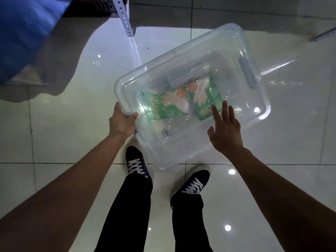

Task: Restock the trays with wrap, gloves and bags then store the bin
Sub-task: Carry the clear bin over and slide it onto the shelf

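Observation:
A clear plastic bin [236, 51] with a lid and grey latch handles hangs tilted above the tiled floor, in the middle of the head view. Through the lid I see two green packs of gloves [163, 106] lying inside. My left hand [121, 122] grips the bin's near left corner at the rim. My right hand [225, 130] hovers over the lid's near right side with fingers spread, holding nothing; whether it touches the lid is unclear.
My two feet in dark sneakers [136, 160] stand on glossy white floor tiles below the bin. A perforated metal shelf post [125, 19] rises at the top left beside a blurred blue shape [23, 33]. Another rack leg [323, 34] shows at the top right.

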Motion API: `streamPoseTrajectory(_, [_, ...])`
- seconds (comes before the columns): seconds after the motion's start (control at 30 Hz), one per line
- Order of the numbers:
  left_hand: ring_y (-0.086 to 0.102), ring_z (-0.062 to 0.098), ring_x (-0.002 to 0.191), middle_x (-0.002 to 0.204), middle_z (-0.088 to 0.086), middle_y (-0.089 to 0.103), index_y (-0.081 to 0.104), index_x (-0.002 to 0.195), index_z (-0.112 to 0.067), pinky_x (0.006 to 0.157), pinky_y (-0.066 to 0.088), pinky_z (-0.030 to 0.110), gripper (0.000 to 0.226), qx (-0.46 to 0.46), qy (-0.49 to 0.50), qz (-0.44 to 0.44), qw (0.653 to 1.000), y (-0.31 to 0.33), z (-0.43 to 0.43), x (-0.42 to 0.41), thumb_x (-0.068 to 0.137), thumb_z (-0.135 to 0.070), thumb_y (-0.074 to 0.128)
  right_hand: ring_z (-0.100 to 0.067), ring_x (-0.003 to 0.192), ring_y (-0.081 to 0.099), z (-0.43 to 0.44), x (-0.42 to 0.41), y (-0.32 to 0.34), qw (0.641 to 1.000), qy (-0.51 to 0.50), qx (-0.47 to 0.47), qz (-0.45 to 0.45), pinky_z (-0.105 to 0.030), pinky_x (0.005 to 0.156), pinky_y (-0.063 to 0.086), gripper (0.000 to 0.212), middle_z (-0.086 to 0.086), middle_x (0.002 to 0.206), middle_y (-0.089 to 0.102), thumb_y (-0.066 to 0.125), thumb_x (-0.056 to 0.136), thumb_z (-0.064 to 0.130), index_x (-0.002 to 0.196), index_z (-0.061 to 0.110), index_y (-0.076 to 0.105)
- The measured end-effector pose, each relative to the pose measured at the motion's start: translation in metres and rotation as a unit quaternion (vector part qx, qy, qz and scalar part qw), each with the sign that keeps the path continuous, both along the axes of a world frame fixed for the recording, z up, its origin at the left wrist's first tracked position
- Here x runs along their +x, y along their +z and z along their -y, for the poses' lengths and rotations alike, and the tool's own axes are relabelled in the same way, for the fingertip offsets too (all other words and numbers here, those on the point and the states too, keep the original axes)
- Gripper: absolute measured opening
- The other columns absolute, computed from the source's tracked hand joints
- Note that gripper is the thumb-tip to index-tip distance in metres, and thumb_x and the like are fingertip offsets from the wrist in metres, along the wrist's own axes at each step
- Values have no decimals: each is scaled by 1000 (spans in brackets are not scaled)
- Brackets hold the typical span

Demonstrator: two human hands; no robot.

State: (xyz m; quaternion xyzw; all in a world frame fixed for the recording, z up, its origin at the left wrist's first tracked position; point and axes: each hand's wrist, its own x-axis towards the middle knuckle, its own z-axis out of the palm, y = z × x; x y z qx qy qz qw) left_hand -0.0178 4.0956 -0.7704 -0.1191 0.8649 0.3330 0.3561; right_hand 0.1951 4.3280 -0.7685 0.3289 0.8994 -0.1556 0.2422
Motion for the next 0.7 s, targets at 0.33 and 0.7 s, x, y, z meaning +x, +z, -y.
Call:
streamPoseTrajectory(0.33, [28,27,148,164,6,20,2,158,-31,120,27,42,91,-22,-216,-72,974,8,-43,-37,90,-32,64,-40,151,-6,67,-3,7,992,-111,-26,49,-60,110,32,95,-18,163,-17,59,87,33,158,19,-3])
streamPoseTrajectory(0.7, [-12,33,152,166,11,-9,19,158,-27,120,6,60,73,-72,-515,-200,830,14,-118,25,93,-27,52,-33,133,42,38,34,15,979,-184,-11,-91,-55,104,36,50,-8,151,40,65,89,22,137,24,55])
